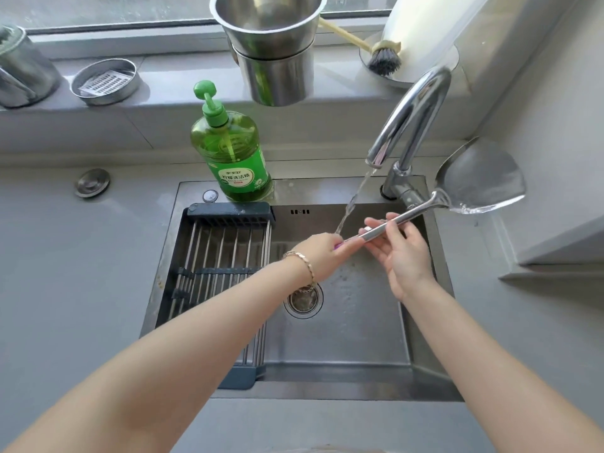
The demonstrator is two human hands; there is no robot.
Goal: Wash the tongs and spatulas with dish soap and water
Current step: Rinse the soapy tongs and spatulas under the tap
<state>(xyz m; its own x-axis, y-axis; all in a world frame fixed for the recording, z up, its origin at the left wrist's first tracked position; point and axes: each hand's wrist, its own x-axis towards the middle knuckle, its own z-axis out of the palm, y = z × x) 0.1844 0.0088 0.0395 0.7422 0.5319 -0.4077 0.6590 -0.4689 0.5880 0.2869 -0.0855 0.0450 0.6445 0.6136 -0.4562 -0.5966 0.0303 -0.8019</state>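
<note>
two bare forearms stretch from 6 o'clock over the front rim of the sink [327, 395]. past the drain [302, 300] at the basin's centre, the left hand [322, 256] is closed round the tip of the spatula [421, 209] handle. the right hand [403, 256], just at its 3 o'clock, pinches the handle between thumb and fingers, palm turned up. the spatula slants toward 2 o'clock, its broad blade out beyond the sink's right edge, wet but clear of the flow. the water stream [354, 199] from the faucet [411, 119] lands on the handle right beside the left hand.

the step looks like rinsing the handle. to do it well, i would slide the right fingers along the metal under the flow and turn the shaft so every side meets water. then i would draw the blade back under the spout rather than let it drip over the counter. wet steel is likely slippery, so one hand should grip firmly.

a drying rack [225, 253] covers the basin at 9 o'clock, and the dish soap bottle [233, 158] stands behind it at 11 o'clock. no tongs are in view.
</note>
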